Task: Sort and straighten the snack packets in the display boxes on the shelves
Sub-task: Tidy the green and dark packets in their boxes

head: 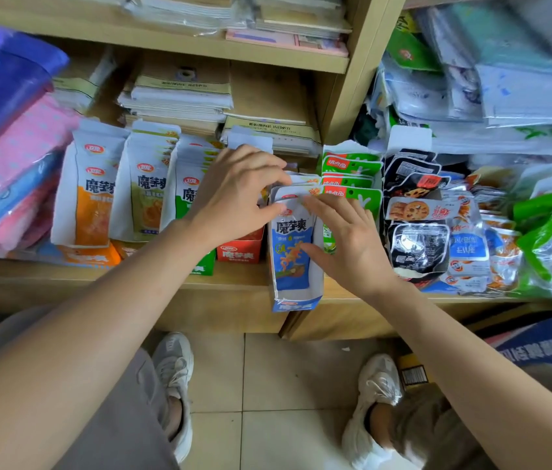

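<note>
1. Wooden shelf [234, 283]: the blue display box [296, 305] overhangs its edge.
2. Your left grip [234, 191] pinches the blue packets [290, 269] inside; right grip [349, 245] rests flat, fingers straight.
3. Pressing down could tip it off.

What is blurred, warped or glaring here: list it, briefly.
Head view: pink and blue bags at the left edge are smeared by blur; the shelf edge bows from the wide lens; foil packets at right show glare; the blue packets at centre are sharp.
</note>
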`<state>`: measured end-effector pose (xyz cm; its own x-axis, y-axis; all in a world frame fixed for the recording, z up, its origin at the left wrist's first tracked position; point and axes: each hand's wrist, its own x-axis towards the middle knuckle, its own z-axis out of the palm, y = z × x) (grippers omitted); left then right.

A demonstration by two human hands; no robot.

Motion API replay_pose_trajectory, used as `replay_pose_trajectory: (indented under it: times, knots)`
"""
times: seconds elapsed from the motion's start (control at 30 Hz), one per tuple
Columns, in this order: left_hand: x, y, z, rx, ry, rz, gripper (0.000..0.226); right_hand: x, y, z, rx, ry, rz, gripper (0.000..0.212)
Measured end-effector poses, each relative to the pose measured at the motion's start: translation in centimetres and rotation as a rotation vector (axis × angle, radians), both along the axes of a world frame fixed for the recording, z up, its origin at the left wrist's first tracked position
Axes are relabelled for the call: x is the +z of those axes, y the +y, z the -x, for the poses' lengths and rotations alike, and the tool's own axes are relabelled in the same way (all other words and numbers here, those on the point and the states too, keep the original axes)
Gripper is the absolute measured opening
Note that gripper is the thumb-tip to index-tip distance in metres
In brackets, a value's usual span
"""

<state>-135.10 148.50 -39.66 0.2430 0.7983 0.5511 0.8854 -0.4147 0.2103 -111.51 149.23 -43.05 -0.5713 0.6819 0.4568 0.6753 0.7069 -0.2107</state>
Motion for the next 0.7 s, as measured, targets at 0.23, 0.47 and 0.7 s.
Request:
replay_pose_trajectory:
  times: [0.23, 0.47, 0.7]
  knots:
    - [-0.4, -0.1, -0.1, 0.066, -0.025, -0.033, 0.011, -0.2, 0.2, 0.3, -0.01, -0.157, -0.096, 0.052]
    - [0.4, -0.6, -1.6, 0.006, 0.03, -0.056, 0.045, 2.6, 1.4, -2.4, 0.024, 0.068, -0.063, 0.037]
    - [-1.2, -2.3, -3.5, 0.027, 0.235, 0.047, 0.064, 4.4, 4.6, -6.2, -0.161, -0.102, -0.044, 0.049]
